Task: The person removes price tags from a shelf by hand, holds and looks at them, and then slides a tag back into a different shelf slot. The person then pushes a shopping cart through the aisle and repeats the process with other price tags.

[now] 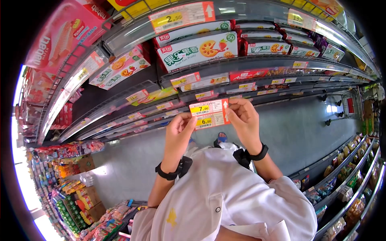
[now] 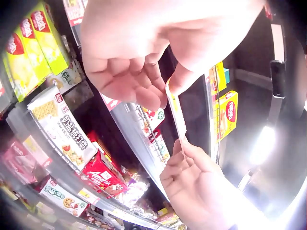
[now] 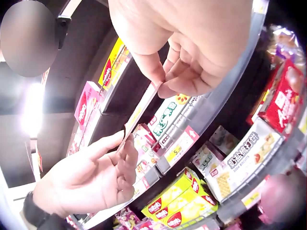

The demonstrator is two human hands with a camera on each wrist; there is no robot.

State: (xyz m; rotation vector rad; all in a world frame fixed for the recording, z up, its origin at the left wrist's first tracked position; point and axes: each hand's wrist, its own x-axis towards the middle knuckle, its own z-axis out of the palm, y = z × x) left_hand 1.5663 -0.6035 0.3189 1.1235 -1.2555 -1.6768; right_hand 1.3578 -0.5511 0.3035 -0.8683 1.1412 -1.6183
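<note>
Two paper price labels are held up in front of the chest, one overlapping the other. The upper price label (image 1: 208,107) reads 7.00, and the lower price label (image 1: 212,121) reads 6.00; both have a red strip with a white arrow. My left hand (image 1: 179,130) pinches their left edge between thumb and fingers. At the right edge, my right hand (image 1: 243,117) pinches them near the arrows. Edge-on in the left wrist view, the labels (image 2: 177,115) look like a thin strip between my left hand (image 2: 144,52) and my right hand (image 2: 194,184).
Shelves with wire-fronted edges and biscuit boxes (image 1: 197,50) stand just beyond the hands. A pink wafer box (image 1: 64,34) is at upper left. Packaged goods (image 1: 345,172) line shelves at lower right. A shopping cart (image 1: 349,106) stands on the grey floor (image 1: 293,124) at right.
</note>
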